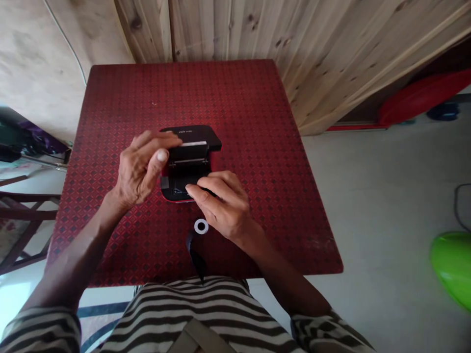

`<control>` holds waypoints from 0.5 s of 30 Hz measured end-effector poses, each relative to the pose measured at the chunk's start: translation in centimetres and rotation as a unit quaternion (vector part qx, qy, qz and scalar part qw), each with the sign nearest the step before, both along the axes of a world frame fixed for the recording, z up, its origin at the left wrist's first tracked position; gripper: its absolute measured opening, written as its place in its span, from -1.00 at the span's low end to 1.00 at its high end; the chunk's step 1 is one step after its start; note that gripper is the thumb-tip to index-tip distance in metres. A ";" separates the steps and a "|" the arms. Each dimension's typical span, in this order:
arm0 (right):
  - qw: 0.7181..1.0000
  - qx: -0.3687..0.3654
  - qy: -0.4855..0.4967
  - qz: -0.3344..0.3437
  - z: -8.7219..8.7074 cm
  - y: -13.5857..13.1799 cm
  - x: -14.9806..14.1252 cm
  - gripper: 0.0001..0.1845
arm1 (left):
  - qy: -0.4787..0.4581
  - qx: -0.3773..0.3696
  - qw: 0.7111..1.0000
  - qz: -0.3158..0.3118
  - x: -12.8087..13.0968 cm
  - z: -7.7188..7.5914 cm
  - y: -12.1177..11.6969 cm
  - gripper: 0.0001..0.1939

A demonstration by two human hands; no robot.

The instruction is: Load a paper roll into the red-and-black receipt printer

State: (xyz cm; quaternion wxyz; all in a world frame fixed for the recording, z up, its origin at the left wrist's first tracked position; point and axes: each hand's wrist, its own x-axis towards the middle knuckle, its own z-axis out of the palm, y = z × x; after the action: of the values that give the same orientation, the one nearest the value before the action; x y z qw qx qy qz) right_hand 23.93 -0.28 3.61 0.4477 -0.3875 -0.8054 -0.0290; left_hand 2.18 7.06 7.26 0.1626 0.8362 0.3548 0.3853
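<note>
A red table bears a black device and white ring.

The table stands at the centre, with the plank wall behind its far edge. On it, around the middle, sits a machine. The left hand is at the machine's left, fingers over its far part; the right hand is at its near right corner. A ring lies nearer than the machine, just left of the right wrist, and a strap runs from beside it to the table's near edge. A chair stands left of the table.
</note>
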 end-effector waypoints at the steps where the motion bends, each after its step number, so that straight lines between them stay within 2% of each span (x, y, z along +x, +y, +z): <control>1: 1.000 -0.007 -0.004 -0.001 0.0 -0.1 0.0 -0.82 | 0.011 -0.003 1.000 -0.008 -0.3 -0.4 -0.6 -0.52; 4: 0.998 -0.053 -0.026 0.003 0.0 -0.2 -0.1 -0.75 | 0.042 0.005 0.999 -0.014 -1.0 -1.8 -1.6 -0.46; 8: 0.995 -0.098 -0.022 0.008 0.0 -0.2 -0.1 -0.73 | 0.067 0.036 0.997 -0.033 -1.6 -3.1 -1.8 -0.31; 11: 0.995 -0.096 -0.009 0.011 0.0 -0.3 0.0 -0.74 | 0.074 0.056 0.995 -0.044 -1.7 -3.5 -1.6 -0.29; 15: 0.999 -0.050 0.001 0.014 0.0 -0.3 0.1 -0.77 | 0.079 0.071 0.993 -0.042 -1.7 -3.5 -1.5 -0.26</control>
State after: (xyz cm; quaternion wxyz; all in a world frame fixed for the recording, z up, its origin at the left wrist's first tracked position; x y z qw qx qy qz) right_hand 24.00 -0.53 3.58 0.4289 -0.3977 -0.8109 0.0176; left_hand 0.49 5.58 3.74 0.0902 0.8876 0.3028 0.3352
